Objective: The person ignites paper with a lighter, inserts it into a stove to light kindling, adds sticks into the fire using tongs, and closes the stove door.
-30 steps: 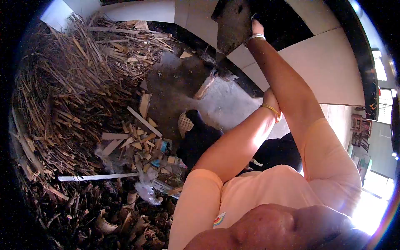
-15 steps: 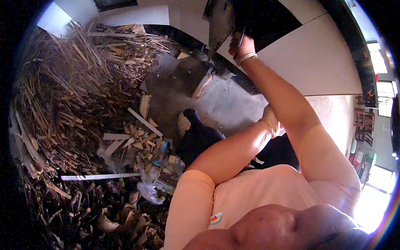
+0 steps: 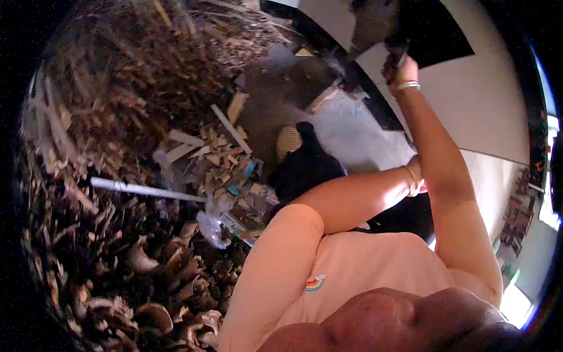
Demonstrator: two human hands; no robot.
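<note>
My right hand (image 3: 403, 70), with a pale bracelet at the wrist, is closed on a thin, shiny object (image 3: 402, 57) whose kind I cannot make out. It is held in front of a dark opening (image 3: 437, 41) in a pale, smooth panelled structure (image 3: 484, 105). Lower down, my left hand (image 3: 417, 176) is mostly hidden behind my right forearm, with a yellow bracelet at the wrist. A small red spot shows beside it, and its fingers cannot be made out.
A big heap of dry sticks (image 3: 111, 111) fills the left. Wood offcuts (image 3: 220, 149), a clear plastic bag (image 3: 212, 229) and a white strip (image 3: 146, 189) lie below it. Curved husk-like pieces (image 3: 155, 314) cover the lower left. A shoe (image 3: 288, 142) rests on the floor. Wooden stools (image 3: 519, 205) stand far right.
The whole view has shifted, so the wood pile and the structure sit differently in it. My right hand stays closed at the dark opening, and my left stays behind my right forearm.
</note>
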